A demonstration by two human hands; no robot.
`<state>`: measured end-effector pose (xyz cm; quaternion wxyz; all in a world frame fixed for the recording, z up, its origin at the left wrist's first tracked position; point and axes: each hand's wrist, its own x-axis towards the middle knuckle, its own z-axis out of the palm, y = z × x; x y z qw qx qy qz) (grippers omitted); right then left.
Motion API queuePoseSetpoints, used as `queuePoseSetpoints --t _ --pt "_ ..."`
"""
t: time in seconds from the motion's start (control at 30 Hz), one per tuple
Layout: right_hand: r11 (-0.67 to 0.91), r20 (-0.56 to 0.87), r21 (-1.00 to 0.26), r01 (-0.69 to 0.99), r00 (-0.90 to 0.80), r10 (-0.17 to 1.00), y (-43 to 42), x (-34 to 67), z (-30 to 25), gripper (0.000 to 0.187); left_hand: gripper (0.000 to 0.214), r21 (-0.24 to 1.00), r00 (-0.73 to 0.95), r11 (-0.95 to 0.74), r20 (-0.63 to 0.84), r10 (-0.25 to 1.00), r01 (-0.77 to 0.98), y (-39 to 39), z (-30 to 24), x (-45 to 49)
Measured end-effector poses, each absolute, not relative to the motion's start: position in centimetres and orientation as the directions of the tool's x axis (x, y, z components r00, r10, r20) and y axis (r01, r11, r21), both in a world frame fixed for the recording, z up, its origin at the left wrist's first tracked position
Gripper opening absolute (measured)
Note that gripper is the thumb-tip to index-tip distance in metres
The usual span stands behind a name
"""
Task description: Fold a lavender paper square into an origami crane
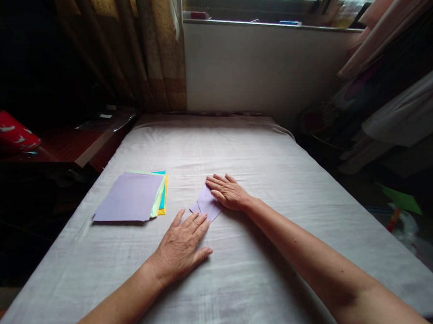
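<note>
A small folded lilac paper [206, 204] lies on the white sheet of the bed [245, 151]. My right hand [228, 191] rests flat on its upper right part, fingers stretched out and pressing it down. My left hand [182, 246] lies flat on the sheet just below the paper, fingers spread, its fingertips touching the paper's lower edge. Neither hand grips anything.
A stack of coloured paper sheets [133, 196], lilac on top with green, blue and yellow edges showing, lies to the left. A dark wooden table [74, 145] stands at the bed's left; clothes and clutter [392, 124] fill the right side. A wall and window sill [267, 26] are beyond.
</note>
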<state>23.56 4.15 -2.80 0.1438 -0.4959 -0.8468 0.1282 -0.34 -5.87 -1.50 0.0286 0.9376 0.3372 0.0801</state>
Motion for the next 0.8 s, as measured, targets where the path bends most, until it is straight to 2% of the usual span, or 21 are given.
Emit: queuePoseSetpoints --t 0.13,0.33,0.5,0.8 --pt "0.338 0.281 -0.565 0.752 -0.210 0.936 3.3 24.3 -3.3 0.043 0.040 0.124 0.747 -0.764 0.158 0.646 0.634 -5.2 -0.8 0.2" --pt "0.346 0.378 -0.642 0.684 -0.111 0.919 -0.1 24.8 -4.0 0.037 0.018 0.076 0.664 -0.676 0.139 0.735 0.733 -4.1 0.8 2.1" --pt "0.406 0.434 -0.693 0.596 -0.104 0.895 -1.4 24.5 -4.0 0.035 0.016 -0.078 0.700 -0.696 0.039 0.713 0.714 -3.8 1.5 3.4" --pt "0.413 0.411 -0.698 0.585 -0.144 0.900 -1.5 24.3 -3.9 0.035 0.019 -0.137 0.661 -0.664 -0.069 0.747 0.735 -3.2 2.5 4.1"
